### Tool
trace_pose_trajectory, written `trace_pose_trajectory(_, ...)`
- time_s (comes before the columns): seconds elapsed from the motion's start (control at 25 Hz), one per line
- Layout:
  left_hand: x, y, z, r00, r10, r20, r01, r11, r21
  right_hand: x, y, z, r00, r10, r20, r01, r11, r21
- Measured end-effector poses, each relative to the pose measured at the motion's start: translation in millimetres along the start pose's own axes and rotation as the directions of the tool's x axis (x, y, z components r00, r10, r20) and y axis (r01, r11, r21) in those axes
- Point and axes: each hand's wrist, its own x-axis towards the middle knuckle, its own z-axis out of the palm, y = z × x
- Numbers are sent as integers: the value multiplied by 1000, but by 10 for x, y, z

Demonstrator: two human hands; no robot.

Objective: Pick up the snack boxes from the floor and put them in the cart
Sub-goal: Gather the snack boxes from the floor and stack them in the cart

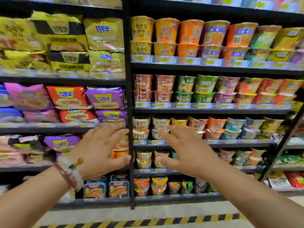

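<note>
left hand [98,150]: released, holds nothing | right hand [189,153]: released, holds nothing | shelves [212,111] ahead

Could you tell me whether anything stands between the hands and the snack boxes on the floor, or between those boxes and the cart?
That cannot be judged here: neither snack boxes nor a cart show. Both the left hand and right hand are open, empty, raised before the noodle shelves.
</note>
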Motion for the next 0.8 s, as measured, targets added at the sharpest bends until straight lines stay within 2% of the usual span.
trace_pose_trajectory(0.08, -313, -202, 5, 993, -117, 28, 116, 992, 54, 189, -258, 84, 996, -88, 15, 88, 996, 25)
trace_pose_trajectory(0.2, -826, -600, -72, 974, -222, 50, 216, 970, 111, 498, -801, 163, 976, -219, 20, 218, 975, 52)
trace_pose_trajectory(0.36, -1641, -1300, -285, 939, -344, -23, 344, 929, 139, 927, -1774, 144, 928, -373, -10, 373, 925, 75)
trace_pose_trajectory(0.48, -2213, -1757, -556, 921, -382, -71, 386, 881, 274, 1190, -2567, 110, 884, -466, -43, 467, 877, 109)
trace_pose_trajectory(0.64, -3086, -2280, -779, 824, -562, -68, 559, 790, 252, 1442, -3640, 85, 788, -609, -94, 616, 773, 152)
trace_pose_trajectory(0.72, -3526, -2447, -888, 769, -630, -110, 635, 733, 244, 1523, -4151, 88, 723, -684, -101, 690, 704, 168)
trace_pose_trajectory(0.8, -3948, -2561, -981, 722, -681, -125, 680, 665, 308, 1566, -4623, 91, 649, -753, -111, 758, 627, 178)
